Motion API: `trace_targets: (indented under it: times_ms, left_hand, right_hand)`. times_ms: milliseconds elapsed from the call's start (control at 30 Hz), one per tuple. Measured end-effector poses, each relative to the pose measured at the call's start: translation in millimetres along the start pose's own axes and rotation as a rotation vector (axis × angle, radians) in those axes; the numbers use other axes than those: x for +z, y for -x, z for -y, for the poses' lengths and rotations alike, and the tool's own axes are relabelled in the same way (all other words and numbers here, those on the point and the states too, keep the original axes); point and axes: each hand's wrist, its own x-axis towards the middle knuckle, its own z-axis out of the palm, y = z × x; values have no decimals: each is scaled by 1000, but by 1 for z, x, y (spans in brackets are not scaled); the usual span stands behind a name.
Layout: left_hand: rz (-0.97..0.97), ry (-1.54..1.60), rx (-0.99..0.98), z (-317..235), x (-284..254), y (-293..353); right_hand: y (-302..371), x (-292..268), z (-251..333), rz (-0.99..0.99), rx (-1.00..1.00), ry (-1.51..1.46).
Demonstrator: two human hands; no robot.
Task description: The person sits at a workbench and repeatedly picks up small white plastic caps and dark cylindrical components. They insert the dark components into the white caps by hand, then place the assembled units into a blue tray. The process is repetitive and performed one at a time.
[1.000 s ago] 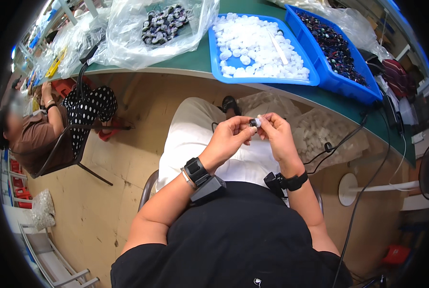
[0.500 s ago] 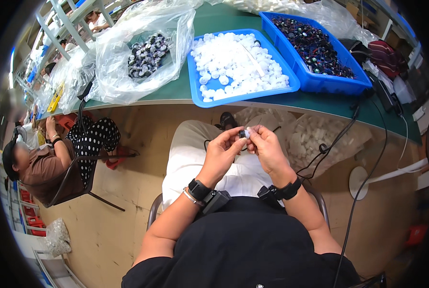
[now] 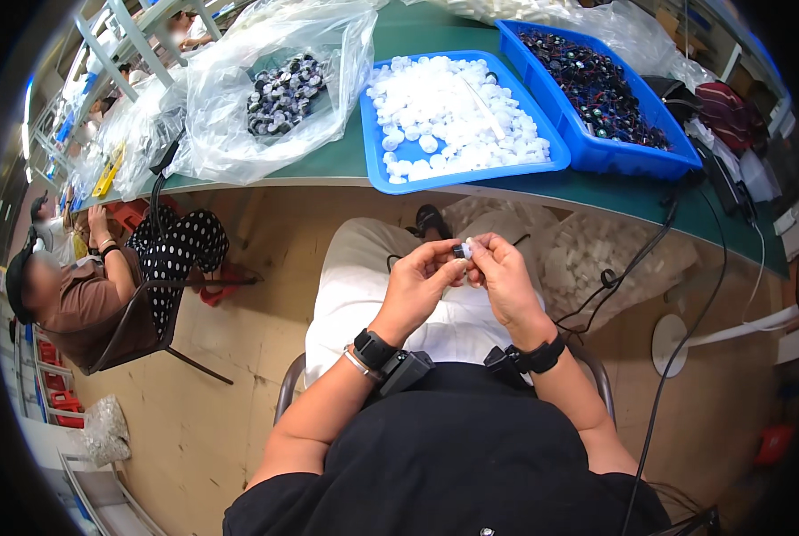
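Above my lap, both hands meet at a small black-and-white round part (image 3: 462,251). The fingertips of my left hand (image 3: 414,288) pinch its black side. My right hand (image 3: 506,281) grips the white side, which resembles the small white plastic caps in the shallow blue tray (image 3: 377,147) on the table. Fingers partly cover the piece, so I cannot tell how its two sides join. Beyond the tray's right side, a deeper blue bin (image 3: 627,161) holds many dark small parts with thin wires (image 3: 587,85).
A clear plastic bag (image 3: 212,116) with black-and-white round pieces (image 3: 283,94) lies on the green table (image 3: 399,36). Under the table's edge stands a bag of white pieces (image 3: 587,259). Black cables (image 3: 654,384) hang at the right. Another person (image 3: 96,299) sits at the left.
The view has shifted slightly. My hands remain together on the small part, with slightly more of its white side showing between the fingers.
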Motion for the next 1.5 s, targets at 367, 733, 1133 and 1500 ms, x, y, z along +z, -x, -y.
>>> trace_targets:
  times_ms: [367, 733, 1133, 1500]
  left_hand:
    - [35, -82, -33, 6, -4, 4]
    - [73, 706, -385, 16, -18, -1]
    - [88, 839, -511, -3, -14, 13]
    - [148, 632, -234, -63, -35, -6]
  right_hand:
    - [1, -3, -8, 15, -391, 601]
    - [0, -3, -10, 27, -223, 432]
    - [6, 17, 8, 103, -832, 1144]
    - [-8, 43, 80, 192, -938, 1157]
